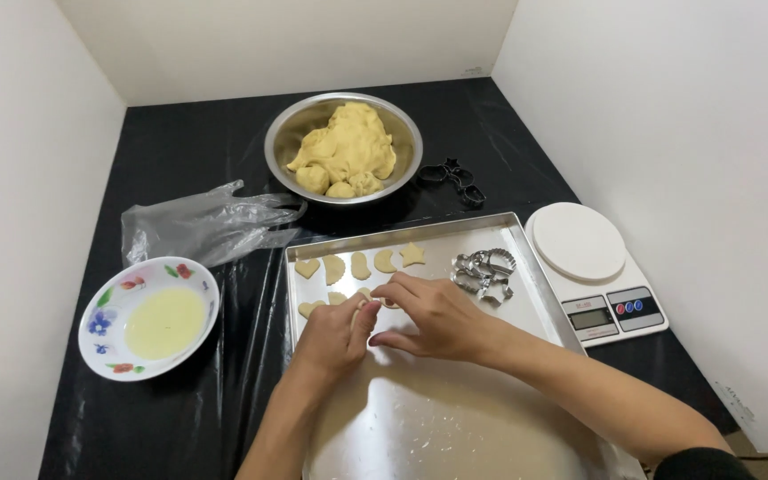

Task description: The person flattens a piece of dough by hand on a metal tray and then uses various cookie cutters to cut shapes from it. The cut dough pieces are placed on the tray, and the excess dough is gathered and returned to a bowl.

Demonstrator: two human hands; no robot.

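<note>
A metal baking tray (526,276) lies in front of me with several cut dough shapes (359,264) in a row at its far left: a heart, crescents, a star. My left hand (335,336) and my right hand (428,316) meet over the tray's second row, fingertips pinched together on a small dough piece (373,300) that is mostly hidden by them. Another dough shape (309,308) lies just left of my left hand. A pile of metal cookie cutters (484,272) rests on the tray to the right of my right hand.
A steel bowl (288,133) with a mass of yellow dough (348,149) stands at the back. Dark cutters (453,180) lie beside it. A crumpled plastic glove (202,222) and a flowered bowl (100,324) of pale liquid sit left. A white kitchen scale (590,267) is right.
</note>
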